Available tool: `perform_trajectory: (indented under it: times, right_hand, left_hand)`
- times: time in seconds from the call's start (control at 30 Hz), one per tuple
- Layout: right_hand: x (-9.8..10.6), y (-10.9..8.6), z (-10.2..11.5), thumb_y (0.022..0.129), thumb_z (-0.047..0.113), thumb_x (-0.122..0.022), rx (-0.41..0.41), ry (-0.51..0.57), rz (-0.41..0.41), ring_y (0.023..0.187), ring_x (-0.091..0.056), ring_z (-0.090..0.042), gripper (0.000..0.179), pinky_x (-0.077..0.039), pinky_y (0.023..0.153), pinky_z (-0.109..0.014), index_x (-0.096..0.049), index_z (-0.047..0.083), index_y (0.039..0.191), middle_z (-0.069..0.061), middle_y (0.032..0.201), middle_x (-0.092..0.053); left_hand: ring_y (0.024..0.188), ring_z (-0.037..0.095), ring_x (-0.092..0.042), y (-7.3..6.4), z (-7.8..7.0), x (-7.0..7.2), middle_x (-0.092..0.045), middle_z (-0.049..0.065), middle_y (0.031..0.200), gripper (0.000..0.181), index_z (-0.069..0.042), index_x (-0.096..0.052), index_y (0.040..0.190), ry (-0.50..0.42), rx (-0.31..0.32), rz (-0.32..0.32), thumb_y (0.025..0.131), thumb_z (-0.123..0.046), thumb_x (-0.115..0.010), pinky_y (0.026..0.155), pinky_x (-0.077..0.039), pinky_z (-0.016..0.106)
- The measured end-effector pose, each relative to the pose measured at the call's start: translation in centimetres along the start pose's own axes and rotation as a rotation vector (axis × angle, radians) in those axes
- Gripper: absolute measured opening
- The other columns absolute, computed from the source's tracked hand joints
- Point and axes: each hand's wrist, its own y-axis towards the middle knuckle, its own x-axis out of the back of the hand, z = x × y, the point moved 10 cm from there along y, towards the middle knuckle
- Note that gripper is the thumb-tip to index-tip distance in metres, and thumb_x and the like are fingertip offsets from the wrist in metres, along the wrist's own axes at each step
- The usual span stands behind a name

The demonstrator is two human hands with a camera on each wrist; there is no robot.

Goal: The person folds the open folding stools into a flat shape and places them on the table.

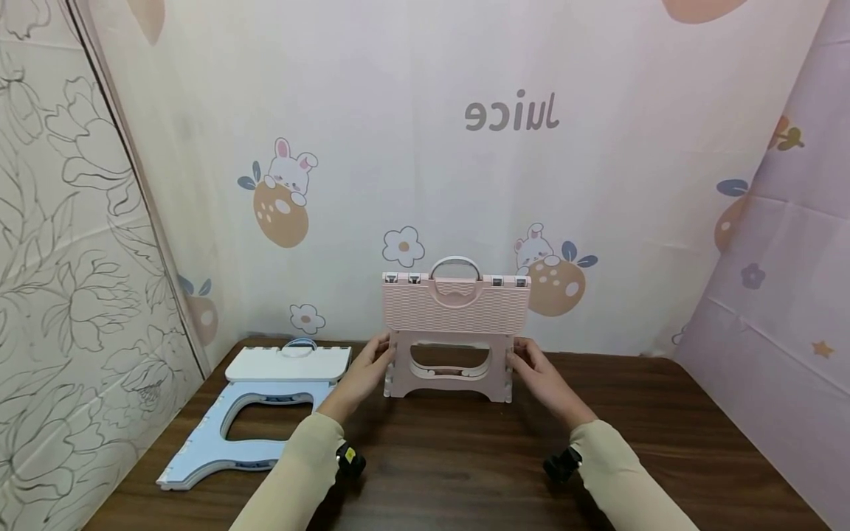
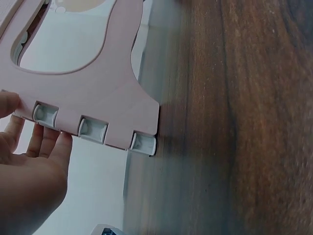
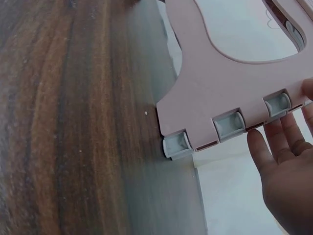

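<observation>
A pink folding stool point(image 1: 458, 317) stands upright and folded flat near the back of the table, its wire handle at the top. My left hand point(image 1: 364, 372) grips the left side edge, thumb on the near face and fingers behind, as the left wrist view shows beside the grey hinge pieces point(image 2: 93, 129). On the opposite edge my right hand point(image 1: 541, 376) holds the stool the same way. Its feet are right at the tabletop in both wrist views. The large oval opening in its legs shows between my hands.
To the left, a light blue folding stool point(image 1: 199, 442) with a white top point(image 1: 287, 365) lies folded on the dark wooden table point(image 1: 451, 464), partly behind my left forearm. A printed curtain point(image 1: 425, 169) hangs right behind the table's back edge.
</observation>
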Motion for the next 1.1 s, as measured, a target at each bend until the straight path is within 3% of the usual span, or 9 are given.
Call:
perform_trajectory:
  times: [0.3, 0.53, 0.77, 1.1]
  right_hand:
    - [0.2, 0.0, -0.6, 0.106, 0.038, -0.050, -0.029, -0.064, -0.027, 0.120, -0.049, -0.031, 0.052, -0.044, 0.097, -0.046, -0.035, 0.007, 0.145, -0.019, 0.135, -0.048]
    - [0.4, 0.1, -0.2, 0.105, 0.034, -0.055, -0.023, -0.069, -0.049, 0.113, -0.052, -0.029, 0.048, -0.046, 0.092, -0.043, -0.040, 0.005, 0.141, -0.018, 0.130, -0.050]
    - [0.7, -0.2, 0.0, 0.105, 0.031, -0.056, 0.010, -0.101, -0.081, 0.109, -0.053, -0.028, 0.045, -0.049, 0.087, -0.036, -0.044, 0.005, 0.138, -0.017, 0.127, -0.052]
    - [0.8, -0.2, 0.1, 0.103, 0.036, -0.057, 0.012, -0.113, -0.089, 0.107, -0.054, -0.027, 0.044, -0.050, 0.085, -0.037, -0.046, 0.008, 0.135, -0.015, 0.124, -0.053]
  left_hand:
    - [0.135, 0.038, -0.044, 0.2, -0.5, -0.2, -0.046, 0.020, 0.146, 0.050, -0.010, -0.037, 0.153, -0.017, -0.049, 0.022, 0.106, -0.019, -0.053, 0.107, -0.038, 0.054]
    - [0.132, 0.035, -0.048, 0.4, -0.3, 0.3, -0.049, 0.015, 0.146, 0.052, -0.017, -0.041, 0.152, 0.004, -0.013, -0.004, 0.104, -0.028, -0.057, 0.105, -0.041, 0.054]
    - [0.129, 0.031, -0.050, 0.4, -0.6, 0.5, -0.054, 0.010, 0.140, 0.051, -0.018, -0.046, 0.149, 0.026, -0.036, -0.023, 0.102, -0.032, -0.060, 0.104, -0.041, 0.055]
    - [0.129, 0.033, -0.050, 0.4, -0.4, 0.8, -0.055, 0.011, 0.139, 0.050, -0.017, -0.048, 0.148, 0.026, -0.036, -0.050, 0.102, -0.031, -0.061, 0.103, -0.040, 0.059]
